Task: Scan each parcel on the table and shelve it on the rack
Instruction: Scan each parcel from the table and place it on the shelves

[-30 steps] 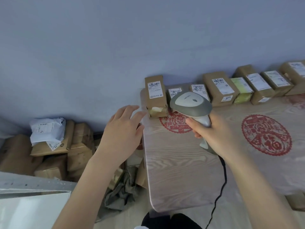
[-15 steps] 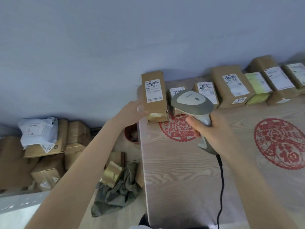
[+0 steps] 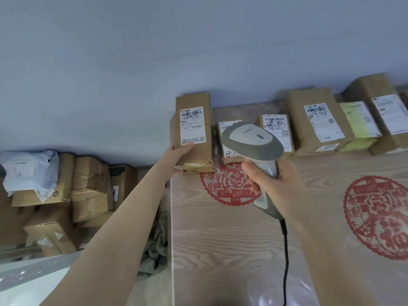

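The left hand (image 3: 178, 154) is gripping the brown parcel (image 3: 195, 149) at the desk's (image 3: 231, 239) far left corner, thumb on its label, other fingers hidden; its long axis is running toward the wall. The right hand (image 3: 279, 186), fingers wrapped round the scanner (image 3: 251, 142), is hovering just right of it, a smaller parcel (image 3: 226, 129) crowding between.

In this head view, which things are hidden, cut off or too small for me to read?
Small brown cardboard parcel: head view, label partly hidden by the grey handheld scanner in the right hand.
Tall brown cardboard parcel: label print too small to read; the left hand covers its lower corner.
Pale metal shelf, likely the rack: cut off by the left and bottom edges.
Far-right brown parcel: cut off by the right edge.
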